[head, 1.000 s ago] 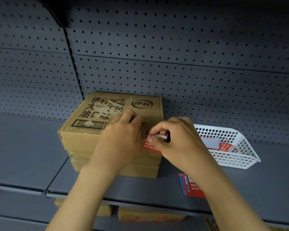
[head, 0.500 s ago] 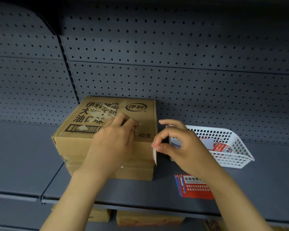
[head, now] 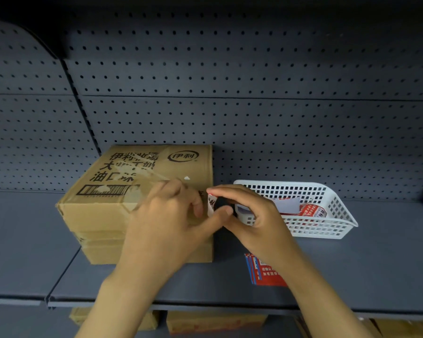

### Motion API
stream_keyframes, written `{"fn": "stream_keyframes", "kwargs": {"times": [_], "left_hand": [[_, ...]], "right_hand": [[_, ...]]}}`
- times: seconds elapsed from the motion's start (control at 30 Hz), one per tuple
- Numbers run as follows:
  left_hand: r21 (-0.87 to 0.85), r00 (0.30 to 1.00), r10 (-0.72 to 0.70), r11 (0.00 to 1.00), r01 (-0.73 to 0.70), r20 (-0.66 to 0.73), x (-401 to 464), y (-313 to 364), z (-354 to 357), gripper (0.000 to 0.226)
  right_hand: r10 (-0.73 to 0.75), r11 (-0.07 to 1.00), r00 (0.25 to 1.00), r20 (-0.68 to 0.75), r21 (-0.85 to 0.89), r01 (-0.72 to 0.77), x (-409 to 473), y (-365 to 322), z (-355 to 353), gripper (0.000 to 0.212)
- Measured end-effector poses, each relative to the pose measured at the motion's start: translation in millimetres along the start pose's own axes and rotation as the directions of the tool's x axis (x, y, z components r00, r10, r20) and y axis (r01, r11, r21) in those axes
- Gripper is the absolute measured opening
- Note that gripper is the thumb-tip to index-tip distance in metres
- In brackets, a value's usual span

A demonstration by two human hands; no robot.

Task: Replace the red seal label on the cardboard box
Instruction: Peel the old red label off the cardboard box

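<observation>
A brown cardboard box (head: 142, 176) with black print lies on top of flatter boxes on the grey shelf (head: 376, 264). My left hand (head: 164, 225) rests over its near right corner, fingers curled on the top face. My right hand (head: 252, 215) is just off the box's right edge and pinches a small seal label (head: 211, 203) between thumb and forefinger; its pale side shows, edge-on. A stack of red seal labels (head: 261, 274) lies flat on the shelf under my right wrist.
A white perforated basket (head: 337, 215) stands right of the box and holds peeled labels and backing paper. Grey pegboard (head: 254, 106) closes the back. More cardboard boxes (head: 215, 320) sit on the shelf below.
The label came off the box's front right corner in my right hand, swung out to the right, and now sits back close to the box edge by my left fingers.
</observation>
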State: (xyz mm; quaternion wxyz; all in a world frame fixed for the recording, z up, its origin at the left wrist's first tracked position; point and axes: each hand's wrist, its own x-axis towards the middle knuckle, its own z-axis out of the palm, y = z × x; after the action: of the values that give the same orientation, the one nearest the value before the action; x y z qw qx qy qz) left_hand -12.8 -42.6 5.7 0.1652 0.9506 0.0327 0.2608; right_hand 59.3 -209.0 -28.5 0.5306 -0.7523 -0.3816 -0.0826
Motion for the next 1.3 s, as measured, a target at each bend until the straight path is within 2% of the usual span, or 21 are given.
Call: {"fn": "stream_keyframes", "kwargs": {"times": [0.13,0.17,0.23,0.3,0.33,0.4,0.5,0.67,0.8,1.0,1.07,1.13,1.17,1.23,1.3], "left_hand": [[0.081,0.996,0.089,0.993,-0.090,0.010,-1.3,-3.5,9.5,0.027],[0.084,0.992,0.119,0.989,-0.121,0.028,-2.0,-6.4,9.8,0.023],[0.099,0.987,0.155,0.983,-0.158,0.039,-3.5,-11.4,8.3,0.022],[0.102,0.986,0.161,0.981,-0.164,0.035,-4.1,-13.9,7.3,0.023],[0.089,0.986,0.161,0.982,-0.164,0.039,-4.2,-14.6,7.4,0.025],[0.038,0.985,0.159,0.986,-0.161,0.067,-3.9,-15.0,7.1,0.030],[-0.078,0.981,0.156,0.986,-0.148,0.115,-2.7,-11.3,5.8,0.037],[-0.148,0.979,0.180,0.975,-0.165,0.099,-4.6,3.3,15.3,0.029],[-0.184,0.973,0.230,0.958,-0.221,0.030,-5.0,6.4,22.7,0.020],[-0.192,0.959,0.281,0.944,-0.269,0.038,-2.1,4.5,25.8,0.016],[-0.324,0.957,0.289,0.906,-0.271,0.007,-2.3,8.9,22.6,0.011],[-0.611,0.963,0.268,0.760,-0.220,-0.014,0.1,17.5,12.9,0.018],[-0.667,0.964,0.264,0.712,-0.217,-0.032,2.4,20.1,7.7,0.022],[-0.596,0.962,0.261,0.760,-0.259,-0.086,10.4,19.8,1.2,0.018],[-0.514,0.968,0.244,0.823,-0.242,-0.064,17.9,10.1,-1.8,0.021]], "right_hand": [[-0.029,0.997,0.998,-0.053,-0.077,0.024,-3.9,4.9,2.8,0.039],[-0.012,0.998,0.999,-0.046,-0.058,0.009,-4.0,5.3,2.1,0.046],[0.085,0.993,0.996,-0.036,0.086,-0.082,-4.3,4.3,-3.4,0.071],[0.120,0.983,0.993,-0.018,0.139,-0.116,0.1,3.1,-11.7,0.077],[0.094,0.993,0.995,0.021,0.067,-0.095,4.3,3.0,-14.8,0.073],[0.052,0.995,0.982,0.183,-0.095,-0.035,13.6,6.1,-14.7,0.067],[0.048,0.980,0.928,0.369,-0.197,0.028,24.3,14.7,-11.4,0.066],[0.064,0.959,0.904,0.423,-0.277,0.062,28.7,21.5,-16.9,0.078],[0.068,0.945,0.906,0.417,-0.318,0.075,29.1,24.9,-13.8,0.077],[0.064,0.937,0.902,0.427,-0.336,0.092,30.2,23.3,-11.5,0.077],[0.082,0.940,0.907,0.414,-0.333,0.067,26.6,25.9,-12.5,0.075],[0.180,0.945,0.893,0.413,-0.325,-0.040,23.2,29.5,-16.5,0.069],[0.248,0.939,0.869,0.427,-0.326,-0.108,22.3,27.9,-18.2,0.063],[0.318,0.928,0.849,0.421,-0.323,-0.187,26.1,23.1,-20.5,0.049],[0.345,0.936,0.844,0.410,-0.221,-0.275,32.1,12.9,-23.3,0.044]]}}
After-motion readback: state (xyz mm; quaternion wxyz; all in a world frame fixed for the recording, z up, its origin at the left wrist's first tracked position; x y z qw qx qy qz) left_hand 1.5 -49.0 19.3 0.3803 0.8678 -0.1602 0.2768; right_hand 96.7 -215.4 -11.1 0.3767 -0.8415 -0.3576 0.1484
